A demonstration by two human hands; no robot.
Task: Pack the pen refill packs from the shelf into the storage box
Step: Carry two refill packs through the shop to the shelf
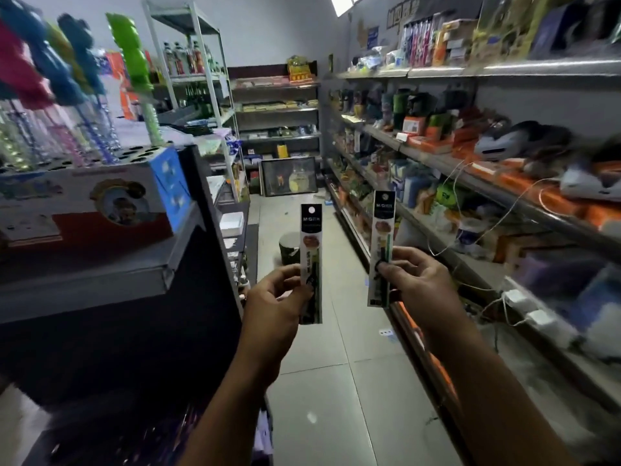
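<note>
I have both hands up in front of me over the shop aisle, each one closed on a pen refill pack. My left hand [277, 297] pinches the left refill pack [311, 243] near its lower half between thumb and fingers, so the pack stands close to upright with its white hang-hole end on top. My right hand [416, 284] grips the right refill pack [383, 230] the same way, thumb across its front, and this pack also stands upright, sitting a little higher in view than the other. The two packs are apart from each other, side by side, with the tiled floor [336, 381] showing between them. Both are long narrow sleeves with a dark header and a small picture below it; the print is too blurred for me to read.

To my right runs a long shelf unit [504, 193], its tiers crowded with boxes, orange packets and bottles, and a thin white cable [470, 227] hangs across its front edge. To my left, a dark cabinet [151, 314] carries a printed display box [84, 203] holding colourful dusters [77, 52]. At the far end of the aisle a framed picture [289, 176] leans on the floor against more shelving. I cannot see a storage box that I can pick out with any certainty.
</note>
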